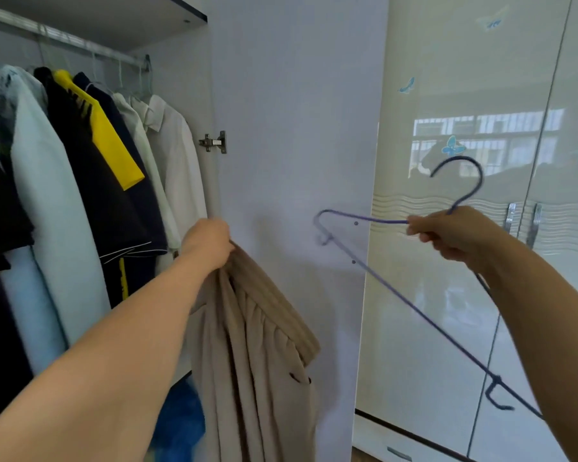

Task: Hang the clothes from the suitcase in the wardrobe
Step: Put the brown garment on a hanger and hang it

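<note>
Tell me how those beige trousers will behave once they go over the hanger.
The beige trousers are probably floppy: gripped by the left hand at the waistband, they hang in loose folds. The ribbed waistband looks stretchy and thick, so it may bunch. The purple hanger in the right hand is thin wire, so the cloth could slide along it.

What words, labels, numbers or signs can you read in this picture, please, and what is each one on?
None can be read.
Black marks on the yellow garment: a pattern or print, too blurred to read as text.
Butterfly stickers on the closed wardrobe door: pictures only, no words.
Beige trousers in the left hand and hanger in the right hand: no label shows.
</note>
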Tool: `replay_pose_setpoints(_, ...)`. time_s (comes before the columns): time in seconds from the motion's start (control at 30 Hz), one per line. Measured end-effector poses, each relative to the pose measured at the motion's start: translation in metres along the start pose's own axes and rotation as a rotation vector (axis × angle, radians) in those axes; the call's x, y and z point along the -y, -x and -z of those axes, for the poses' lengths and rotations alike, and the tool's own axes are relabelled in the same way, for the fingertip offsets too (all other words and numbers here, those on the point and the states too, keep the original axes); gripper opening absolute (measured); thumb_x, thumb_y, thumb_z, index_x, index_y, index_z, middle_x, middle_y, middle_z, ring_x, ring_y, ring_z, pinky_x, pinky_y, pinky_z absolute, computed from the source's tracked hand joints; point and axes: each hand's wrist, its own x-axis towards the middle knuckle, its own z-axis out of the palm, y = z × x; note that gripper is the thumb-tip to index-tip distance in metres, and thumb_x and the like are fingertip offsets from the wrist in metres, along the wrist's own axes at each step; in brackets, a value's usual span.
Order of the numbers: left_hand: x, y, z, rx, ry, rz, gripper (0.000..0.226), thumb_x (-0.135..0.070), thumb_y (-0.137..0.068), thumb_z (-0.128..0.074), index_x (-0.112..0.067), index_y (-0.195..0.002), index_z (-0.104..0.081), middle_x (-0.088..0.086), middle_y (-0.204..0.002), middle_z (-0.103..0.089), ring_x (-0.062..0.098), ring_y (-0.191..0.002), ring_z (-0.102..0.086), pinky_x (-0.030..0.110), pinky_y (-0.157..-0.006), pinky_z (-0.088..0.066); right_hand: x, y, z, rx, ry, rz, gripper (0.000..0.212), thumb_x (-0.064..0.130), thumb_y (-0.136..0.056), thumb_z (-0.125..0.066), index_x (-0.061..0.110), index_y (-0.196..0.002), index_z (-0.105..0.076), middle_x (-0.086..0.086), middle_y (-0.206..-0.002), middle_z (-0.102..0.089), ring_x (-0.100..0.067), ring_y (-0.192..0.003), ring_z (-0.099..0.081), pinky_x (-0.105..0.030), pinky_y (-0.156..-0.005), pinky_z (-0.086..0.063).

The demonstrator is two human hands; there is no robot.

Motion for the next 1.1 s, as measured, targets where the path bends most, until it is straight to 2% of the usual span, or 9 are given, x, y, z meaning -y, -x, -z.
replay_pose_setpoints(0.13,0.001,0.005,-0.002,-0.020,0.567,-0.135,0.012,-0.016,-0.095,-0.059,-0.009,-0.097,-0.068,0.004,-0.100,-0.068,0.020,-0.096,-0.060,0.029,-0.087,-0.045,-0.005,-0.005,-0.008,-0.004,-0.053,0.025,0.020,0.017,-0.087,-0.069,0.017,-0.105,-0.061,-0.004,-0.068,-0.062,-0.012,-0.056,-0.042,-0.022,-0.051,-0.032)
replay_pose_setpoints(0.27,-0.036,0.013,0.021,0.033,1.037,-0.304,0.014,-0.009,-0.097,-0.054,-0.015,-0.088,-0.063,0.006,-0.091,-0.066,0.014,-0.089,-0.058,0.023,-0.084,-0.045,-0.005,-0.006,-0.058,0.059,-0.241,0.035,0.013,0.007,-0.085,-0.068,0.013,-0.076,-0.061,0.005,-0.058,-0.049,-0.003,-0.046,-0.043,-0.015,-0.043,-0.031)
replay_pose_setpoints(0.33,-0.042,0.013,0.039,0.097,1.160,-0.381,0.017,-0.006,-0.097,-0.052,-0.015,-0.086,-0.061,0.004,-0.088,-0.067,0.012,-0.085,-0.059,0.025,-0.085,-0.046,-0.002,-0.005,-0.081,0.082,-0.265,0.095,0.008,0.010,-0.091,-0.061,0.007,-0.084,-0.061,-0.001,-0.065,-0.050,-0.007,-0.051,-0.045,-0.017,-0.049,-0.034)
replay_pose_setpoints(0.43,-0.044,0.017,0.055,0.202,1.185,-0.474,0.017,-0.005,-0.097,-0.050,-0.014,-0.086,-0.059,-0.010,-0.074,-0.065,0.003,-0.073,-0.059,0.016,-0.077,-0.048,0.017,0.003,-0.110,0.233,-0.338,0.186,0.012,0.018,-0.099,-0.050,0.011,-0.099,-0.059,-0.002,-0.075,-0.053,-0.005,-0.047,-0.034,-0.015,-0.041,-0.028)
replay_pose_setpoints(0.57,-0.039,0.022,0.061,0.231,1.203,-0.500,0.016,-0.005,-0.097,-0.048,-0.013,-0.087,-0.057,-0.012,-0.072,-0.064,0.001,-0.071,-0.058,0.015,-0.074,-0.047,0.044,0.015,-0.141,0.539,-0.541,0.180,0.022,0.020,-0.102,-0.044,0.015,-0.085,-0.057,0.005,-0.058,-0.039,-0.004,-0.039,-0.022,-0.019,-0.040,-0.013)
replay_pose_setpoints(0.67,-0.024,0.021,0.072,0.075,1.176,-0.442,0.018,-0.006,-0.098,-0.049,-0.015,-0.086,-0.058,-0.015,-0.070,-0.063,0.000,-0.071,-0.056,0.016,-0.074,-0.044,0.044,0.016,-0.146,0.689,-0.539,0.154,0.030,0.041,-0.089,-0.053,0.016,-0.073,-0.054,0.003,-0.061,-0.033,-0.004,-0.040,-0.020,-0.022,-0.045,-0.009)
replay_pose_setpoints(0.8,-0.007,0.019,0.081,-0.197,1.046,-0.314,0.023,-0.010,-0.098,-0.052,-0.023,-0.082,-0.061,-0.009,-0.076,-0.058,0.002,-0.074,-0.053,0.019,-0.075,-0.043,0.031,0.011,-0.148,0.895,-0.089,0.200,0.016,0.021,-0.080,-0.073,0.016,-0.096,-0.070,-0.004,-0.073,-0.050,-0.010,-0.055,-0.024,-0.021,-0.048,-0.013)
replay_pose_setpoints(0.97,0.031,0.018,0.113,-0.478,1.053,-0.120,0.024,-0.013,-0.097,-0.053,-0.029,-0.080,-0.061,-0.007,-0.081,-0.060,0.007,-0.080,-0.056,0.025,-0.078,-0.046,0.002,0.003,-0.139,0.844,0.512,0.082,0.019,0.022,-0.078,-0.078,0.013,-0.074,-0.063,0.008,-0.052,-0.048,-0.008,-0.052,-0.043,-0.020,-0.053,-0.031)
replay_pose_setpoints(1.1,0.047,0.037,0.117,-0.385,0.937,-0.128,0.016,-0.012,-0.091,-0.064,-0.025,-0.080,-0.063,-0.005,-0.080,-0.060,0.007,-0.078,-0.055,0.024,-0.078,-0.046,-0.006,-0.015,-0.119,0.551,0.385,0.023,0.019,0.017,-0.088,-0.069,0.008,-0.081,-0.053,-0.002,-0.055,-0.039,-0.017,-0.051,-0.041,-0.024,-0.046,-0.030)
